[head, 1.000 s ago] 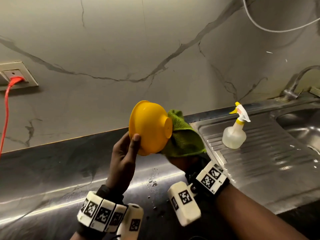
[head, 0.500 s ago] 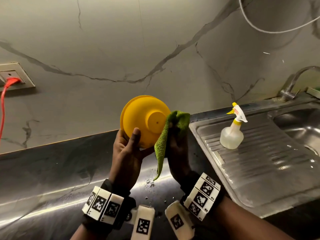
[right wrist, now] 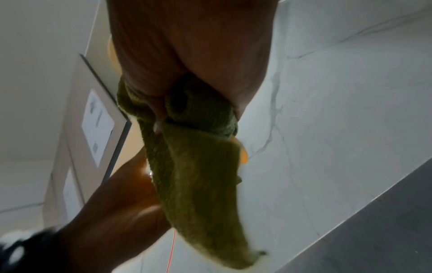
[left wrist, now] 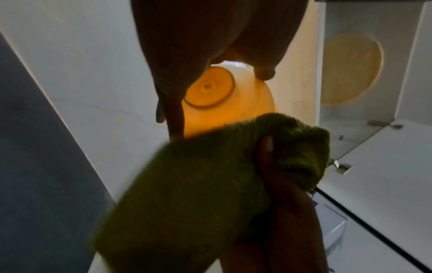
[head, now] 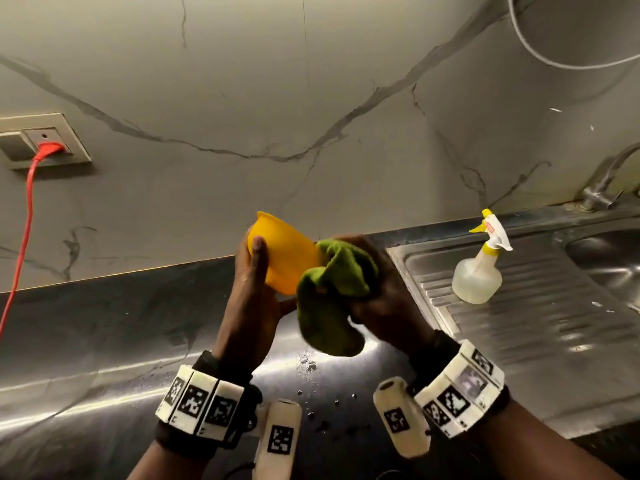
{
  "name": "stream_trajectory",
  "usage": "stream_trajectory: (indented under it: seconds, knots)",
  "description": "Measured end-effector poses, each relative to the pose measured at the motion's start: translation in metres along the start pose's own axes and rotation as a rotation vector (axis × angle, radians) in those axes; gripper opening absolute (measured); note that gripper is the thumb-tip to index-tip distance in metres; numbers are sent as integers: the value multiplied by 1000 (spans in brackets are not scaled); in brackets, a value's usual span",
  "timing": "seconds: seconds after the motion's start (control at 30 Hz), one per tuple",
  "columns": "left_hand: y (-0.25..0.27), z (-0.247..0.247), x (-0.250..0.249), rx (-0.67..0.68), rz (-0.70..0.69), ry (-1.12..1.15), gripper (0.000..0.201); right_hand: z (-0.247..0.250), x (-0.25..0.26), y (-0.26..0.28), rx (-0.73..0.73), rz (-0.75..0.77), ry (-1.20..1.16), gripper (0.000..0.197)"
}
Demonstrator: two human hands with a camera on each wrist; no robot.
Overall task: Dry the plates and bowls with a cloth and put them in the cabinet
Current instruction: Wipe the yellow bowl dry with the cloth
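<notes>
A yellow plastic bowl (head: 285, 252) is held in the air above the dark counter, turned on its side with its base toward the right. My left hand (head: 254, 289) grips its rim, thumb on the outer wall. My right hand (head: 381, 299) clutches a bunched green cloth (head: 332, 296) and presses it against the bowl's base side. The left wrist view shows the bowl's round foot (left wrist: 208, 87) just above the cloth (left wrist: 198, 184). In the right wrist view the cloth (right wrist: 198, 166) hangs from my fingers and hides nearly all of the bowl.
A steel drainboard (head: 540, 306) and sink lie to the right, with a clear spray bottle (head: 479, 268) standing on the drainboard and a tap (head: 602, 188) behind. Water drops (head: 308, 365) dot the dark counter. A red cord (head: 24, 230) hangs from a wall socket. An open cabinet holds a plate (left wrist: 350, 68).
The bowl has turned from showing its base to me to lying side-on, and it sits lower. The right hand has bunched the cloth and moved it onto the bowl's base.
</notes>
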State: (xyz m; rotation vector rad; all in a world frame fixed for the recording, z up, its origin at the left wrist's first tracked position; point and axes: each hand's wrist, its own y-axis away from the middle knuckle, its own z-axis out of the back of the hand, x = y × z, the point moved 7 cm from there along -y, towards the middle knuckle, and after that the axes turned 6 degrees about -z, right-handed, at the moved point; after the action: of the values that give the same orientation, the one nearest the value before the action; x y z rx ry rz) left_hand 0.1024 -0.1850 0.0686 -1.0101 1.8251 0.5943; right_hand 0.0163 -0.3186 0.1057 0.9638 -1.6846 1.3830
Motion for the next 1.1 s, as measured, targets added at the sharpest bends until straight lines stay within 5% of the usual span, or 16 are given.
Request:
stream_trajectory:
  seconds: [0.1, 0.2, 0.43, 0.6, 0.7, 0.8, 0.93, 1.1]
  knots:
    - [-1, 1, 3, -28, 6, 7, 106, -18, -3, 10, -28, -19, 56, 33]
    - [2, -1, -10, -45, -144, -133, 100, -29, -6, 13, -136, -127, 65, 13]
    - [16, -9, -7, 129, -280, -310, 96, -48, -16, 2, -164, -651, -395, 24]
    - [32, -17, -1, 175, -213, -250, 110, -32, -17, -12, -343, -632, -415, 37]
    - [30, -20, -14, 228, -295, -263, 82, -25, -21, -11, -380, -635, -438, 41]
    - [27, -18, -19, 221, -277, -204, 75, -12, -21, -7, -444, -428, -60, 28]
    - [27, -25, -20, 223, -268, -175, 82, -39, -5, 5, -263, -113, 301, 30]
    - [31, -19, -21, 239, -203, -50, 66, -53, 11, 10, 137, -104, 462, 42]
